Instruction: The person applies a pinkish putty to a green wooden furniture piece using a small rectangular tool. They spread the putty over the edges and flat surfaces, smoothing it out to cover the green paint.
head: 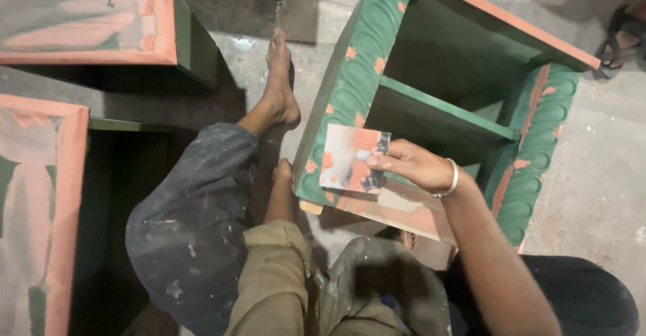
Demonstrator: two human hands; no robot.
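The right hand point(412, 165) pinches a flat, squarish scraper blade point(352, 158) between thumb and fingertips; its face is smeared with orange-pink and grey paste and its right edge looks dark and worn. A smooth metal bangle point(449, 181) circles the wrist. The blade rests against the carved front edge of a green wooden cabinet point(431, 80) lying on its back on the floor, near its lower left corner. That edge is moulded in a row of rounded scallops, matte green, patched with dabs of orange filler; a matching carved strip runs down the right side. Inside, a plain shelf divides the box into dark compartments. The lower rim is coated in pinkish filler and partly hidden by the forearm.

The left hand is out of view, so its grip cannot be told. A knee in dusty, paint-flecked dark trousers point(192, 221) and a bare foot point(279, 80) stretch over the rough concrete floor point(592, 194). Two more green units with pink-smeared tops point(81, 19) are cut off at the left.
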